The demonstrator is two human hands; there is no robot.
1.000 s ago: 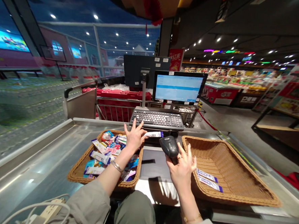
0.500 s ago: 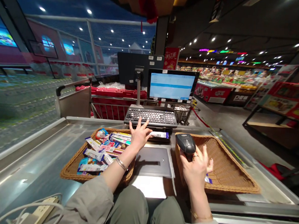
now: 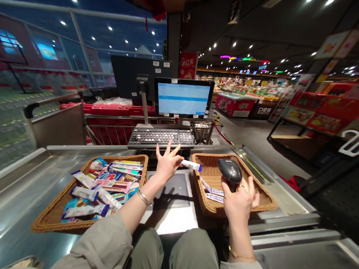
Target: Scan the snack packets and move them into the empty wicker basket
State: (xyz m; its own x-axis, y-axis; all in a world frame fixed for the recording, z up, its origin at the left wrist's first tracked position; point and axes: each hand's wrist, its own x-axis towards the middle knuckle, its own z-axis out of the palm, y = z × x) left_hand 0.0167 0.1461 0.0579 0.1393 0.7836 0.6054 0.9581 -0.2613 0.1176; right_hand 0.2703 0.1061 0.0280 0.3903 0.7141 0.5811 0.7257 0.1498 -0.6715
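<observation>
My left hand [image 3: 166, 164] pinches a small white and purple toothpaste box [image 3: 191, 165] between thumb and forefinger, the other fingers spread, over the gap between two wicker baskets. My right hand [image 3: 240, 199] grips a black handheld barcode scanner [image 3: 230, 170] above the right basket [image 3: 263, 199], which holds two similar boxes [image 3: 213, 192]. The left basket [image 3: 49, 218] is full of several packaged toothpastes and toothbrushes [image 3: 103, 186].
A steel checkout counter [image 3: 14, 189] runs left and right. Behind the baskets sit a keyboard [image 3: 161, 137] and a lit monitor [image 3: 183, 98]. A flat scanner plate [image 3: 173, 189] lies between the baskets. Red shopping carts [image 3: 116, 124] stand behind; store aisles [image 3: 317, 114] stretch right.
The view has swung to the right. My right hand with the scanner moved right, over the right basket. My left hand keeps the small box held out.
</observation>
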